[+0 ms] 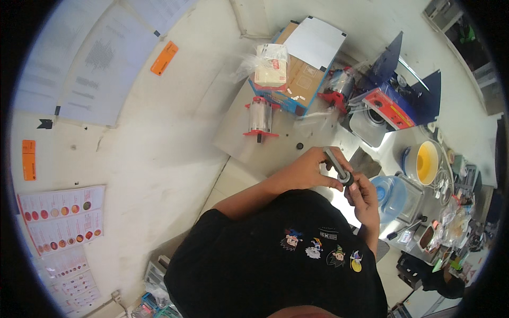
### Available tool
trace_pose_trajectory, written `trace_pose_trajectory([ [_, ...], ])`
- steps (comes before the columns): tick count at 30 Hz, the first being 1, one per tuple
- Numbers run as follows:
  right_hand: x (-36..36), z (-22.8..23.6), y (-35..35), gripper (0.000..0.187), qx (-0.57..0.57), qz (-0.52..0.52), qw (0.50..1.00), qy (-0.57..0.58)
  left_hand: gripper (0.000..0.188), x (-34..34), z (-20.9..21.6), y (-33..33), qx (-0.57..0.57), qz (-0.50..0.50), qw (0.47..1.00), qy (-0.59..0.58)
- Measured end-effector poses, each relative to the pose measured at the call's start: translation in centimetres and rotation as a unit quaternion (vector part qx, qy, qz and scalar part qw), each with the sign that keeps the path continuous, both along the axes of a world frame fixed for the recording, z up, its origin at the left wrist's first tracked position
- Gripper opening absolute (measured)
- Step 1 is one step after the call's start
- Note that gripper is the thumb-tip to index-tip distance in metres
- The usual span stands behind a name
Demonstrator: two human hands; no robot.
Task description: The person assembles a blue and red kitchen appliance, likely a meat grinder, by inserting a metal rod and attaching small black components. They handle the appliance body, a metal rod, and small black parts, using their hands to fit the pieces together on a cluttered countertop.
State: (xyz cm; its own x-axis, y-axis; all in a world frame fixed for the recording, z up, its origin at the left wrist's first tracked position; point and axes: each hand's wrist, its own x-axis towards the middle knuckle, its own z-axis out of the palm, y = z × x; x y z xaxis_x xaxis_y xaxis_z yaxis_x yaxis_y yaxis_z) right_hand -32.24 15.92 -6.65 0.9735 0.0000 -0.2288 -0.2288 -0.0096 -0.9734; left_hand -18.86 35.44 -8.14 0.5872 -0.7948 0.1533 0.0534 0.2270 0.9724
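Observation:
Both my hands are raised in front of my chest around a grey metal shaft with a dark round end piece (335, 162). My left hand (316, 168) grips the shaft between fingers and thumb. The fingers of my right hand (363, 198) are closed on the black ring-like end. What exactly this part is, I cannot make out. On the metal worktop (286, 153) beyond my left hand lies a small black round cap (300, 146). Farther off stands a clear cylinder with red end frames (260, 116). A similar red-framed cylinder (341, 84) is near the back.
At the back, a cardboard box (307, 79) carries white paper and a plastic-wrapped packet (271, 66). A blue appliance with a red panel (389, 108) stands back right. To the right are a yellow-lined bowl (426, 162), a translucent blue tub (392, 199) and cluttered small items.

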Motion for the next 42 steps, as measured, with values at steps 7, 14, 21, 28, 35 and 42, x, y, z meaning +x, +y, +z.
trace_pose_trajectory([
  [7, 2.7, -1.0, 2.9, 0.041, 0.010, -0.002, 1.000, -0.002, 0.040, 3.3, -1.8, 2.1, 0.006, 0.016, 1.000, -0.009],
  [14, 6.8, 0.7, 4.6, 0.039, -0.110, 0.016, 0.994, -0.005, 0.042, 6.7, -4.6, 2.6, -0.040, -0.019, 0.998, 0.035],
  [21, 6.4, -1.4, 4.4, 0.037, -0.118, -0.082, 0.978, -0.153, 0.055, 9.7, -5.8, 0.2, -0.052, -0.115, 0.992, -0.021],
  [28, 5.3, 2.3, 4.3, 0.046, -0.154, -0.099, 0.983, -0.008, 0.057, 8.9, -7.1, -1.3, -0.069, -0.115, 0.989, 0.063],
  [35, 5.5, 2.8, 5.9, 0.053, -0.198, -0.152, 0.968, -0.029, 0.046, 7.3, -4.2, -1.3, -0.085, -0.111, 0.979, 0.149],
  [42, 5.7, 2.7, 5.8, 0.060, -0.214, -0.109, 0.971, -0.025, 0.045, 7.5, -3.2, 0.6, -0.017, -0.128, 0.976, 0.175],
])
